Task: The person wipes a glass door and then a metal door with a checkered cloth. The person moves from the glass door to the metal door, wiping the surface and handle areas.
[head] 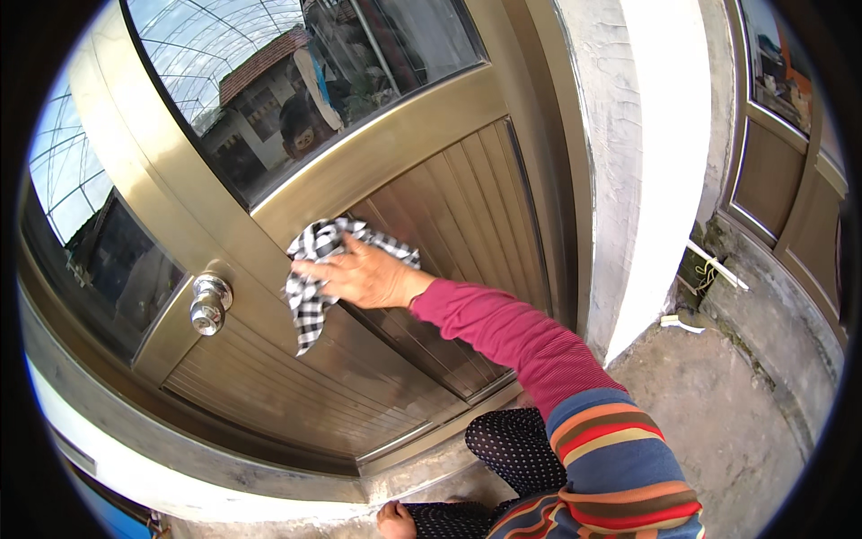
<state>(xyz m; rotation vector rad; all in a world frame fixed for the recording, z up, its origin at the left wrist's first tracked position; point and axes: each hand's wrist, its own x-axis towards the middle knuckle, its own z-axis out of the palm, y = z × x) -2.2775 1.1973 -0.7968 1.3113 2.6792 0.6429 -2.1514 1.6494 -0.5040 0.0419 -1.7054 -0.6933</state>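
My right hand (360,275) presses a black-and-white checked cloth (313,286) against a bronze-coloured metal door (377,168). Its fingers are spread over the bunched fabric, and one corner of the cloth hangs down. The hand and cloth lie at the upper left corner of a ribbed lower panel (465,195), just below the glass pane (262,87). A round, shiny door knob (210,306) sits to their left. At the bottom edge, what looks like part of my left hand (396,520) shows beside my dotted trouser leg (448,520); its grip is hidden.
A pale plastered wall post (609,135) stands right of the door frame. Farther right are a concrete floor (707,404), a white pipe (717,265) and a second door (768,195). A raised sill (404,482) runs below the door. Something blue (101,502) lies at the lower left.
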